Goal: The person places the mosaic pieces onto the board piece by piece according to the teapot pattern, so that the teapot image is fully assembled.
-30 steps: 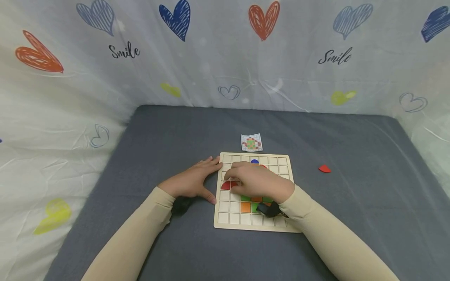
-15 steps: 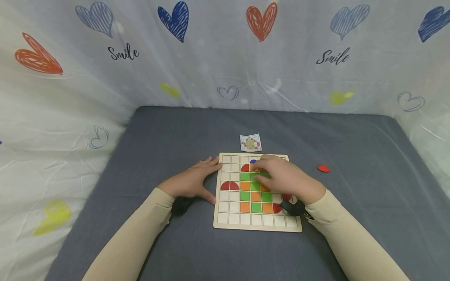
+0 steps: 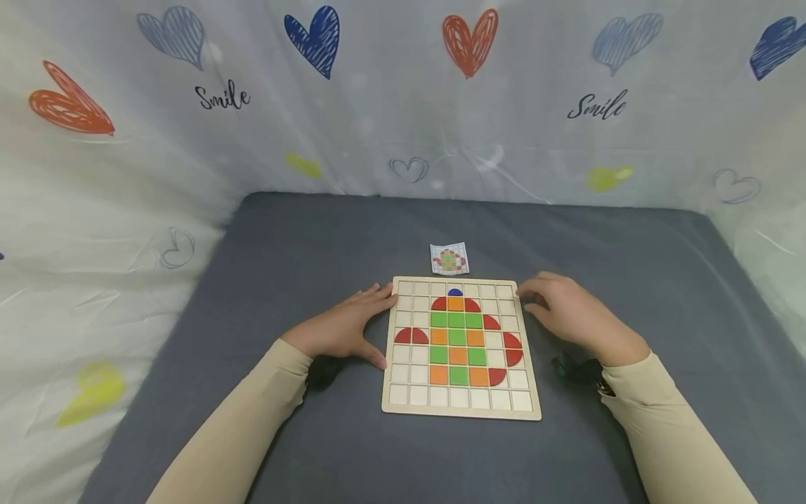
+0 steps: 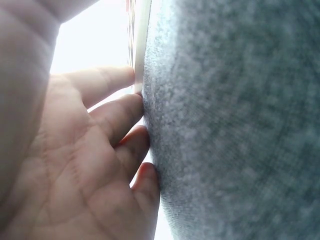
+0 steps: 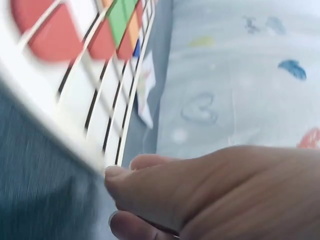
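Note:
A light wooden grid board (image 3: 462, 414) lies on the grey cloth, with green squares (image 3: 456, 320), orange squares (image 3: 439, 337), red quarter-circles (image 3: 411, 336) and a small blue piece (image 3: 455, 292) in its cells. My left hand (image 3: 343, 322) rests at its left edge, thumb and fingers spread; the left wrist view shows its fingertips (image 4: 131, 77) along the board's side. Just off the upper right edge is my right hand (image 3: 576, 315), fingers loosely bent. No piece shows between its thumb (image 5: 117, 175) and fingers. The hand covers the spot where a loose red piece lay.
A small printed card (image 3: 450, 259) with a coloured pattern lies beyond the board's far edge. Grey cloth (image 3: 315, 448) covers the table. A white curtain (image 3: 390, 105) with hearts and "Smile" lettering hangs behind and to the sides.
My right hand has moved from over the board's left-middle cells, across its top, to off the right edge, uncovering the coloured pieces. The loose red piece is now out of sight. My left hand stays put.

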The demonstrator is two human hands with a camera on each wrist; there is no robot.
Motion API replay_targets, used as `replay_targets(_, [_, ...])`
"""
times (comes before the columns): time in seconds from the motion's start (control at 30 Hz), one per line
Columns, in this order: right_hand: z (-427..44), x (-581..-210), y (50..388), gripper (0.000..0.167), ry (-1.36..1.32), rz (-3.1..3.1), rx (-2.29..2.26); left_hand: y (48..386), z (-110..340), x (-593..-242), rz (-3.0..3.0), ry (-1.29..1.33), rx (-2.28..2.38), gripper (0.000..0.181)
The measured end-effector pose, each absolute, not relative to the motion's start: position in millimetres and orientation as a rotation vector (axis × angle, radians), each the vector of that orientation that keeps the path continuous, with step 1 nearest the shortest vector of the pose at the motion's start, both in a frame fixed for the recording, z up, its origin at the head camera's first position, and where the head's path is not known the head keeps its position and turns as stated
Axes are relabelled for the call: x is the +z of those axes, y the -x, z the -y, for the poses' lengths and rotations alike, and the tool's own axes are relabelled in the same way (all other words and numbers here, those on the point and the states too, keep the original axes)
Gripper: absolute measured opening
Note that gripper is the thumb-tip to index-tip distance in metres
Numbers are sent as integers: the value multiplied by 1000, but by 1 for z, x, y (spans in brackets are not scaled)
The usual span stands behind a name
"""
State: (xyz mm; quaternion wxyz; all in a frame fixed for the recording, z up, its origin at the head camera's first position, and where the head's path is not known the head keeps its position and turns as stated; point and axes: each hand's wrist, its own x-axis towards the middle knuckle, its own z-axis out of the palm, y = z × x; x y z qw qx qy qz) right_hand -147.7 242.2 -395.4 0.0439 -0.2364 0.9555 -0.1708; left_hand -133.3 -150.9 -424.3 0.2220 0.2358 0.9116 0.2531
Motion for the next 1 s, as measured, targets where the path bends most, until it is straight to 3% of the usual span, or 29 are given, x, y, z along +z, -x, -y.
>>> replay_targets(0.6, [-315, -403, 156, 35, 547, -2921, -505, 134, 149, -424, -2513, -642, 696, 120])
replay_targets(1.0, [-311, -407, 156, 15, 515, -2954, -506, 134, 149, -423, -2517, -638, 686, 120])
